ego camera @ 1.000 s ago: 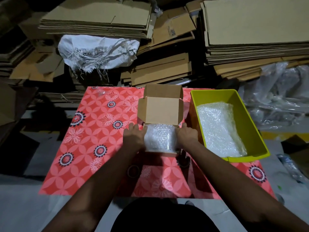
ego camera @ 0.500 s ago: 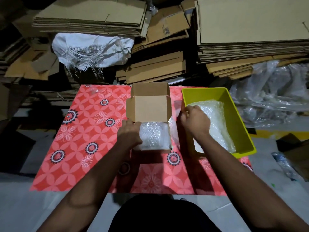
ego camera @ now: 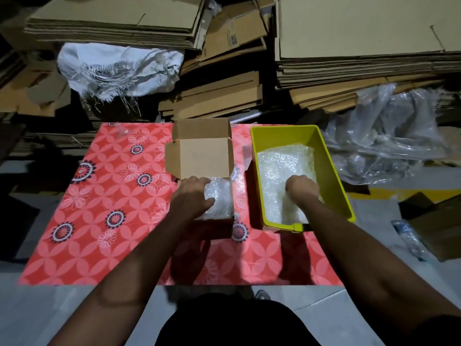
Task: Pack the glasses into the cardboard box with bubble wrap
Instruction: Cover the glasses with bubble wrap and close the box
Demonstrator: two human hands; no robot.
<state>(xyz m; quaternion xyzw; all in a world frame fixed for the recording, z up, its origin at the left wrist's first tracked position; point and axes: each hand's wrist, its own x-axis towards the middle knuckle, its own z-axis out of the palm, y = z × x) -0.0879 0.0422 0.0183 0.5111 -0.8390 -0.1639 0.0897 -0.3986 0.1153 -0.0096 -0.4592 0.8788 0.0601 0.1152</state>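
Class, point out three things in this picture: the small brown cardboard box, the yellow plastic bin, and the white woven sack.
small brown cardboard box (ego camera: pixel 204 158), head view, inner face of its raised lid.
yellow plastic bin (ego camera: pixel 329 171), head view, inside of its right wall.
white woven sack (ego camera: pixel 117 68), head view, middle of its crumpled cloth.

Dim room, lit from above and ahead: the forearms cast dark shadows on the counter (ego camera: pixel 99 221) just below the hands. Bubble wrap (ego camera: pixel 282 168) glints; edges bend and darken, slightly soft.

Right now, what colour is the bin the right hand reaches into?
Bright yellow bin, right hand inside; head view shows it.
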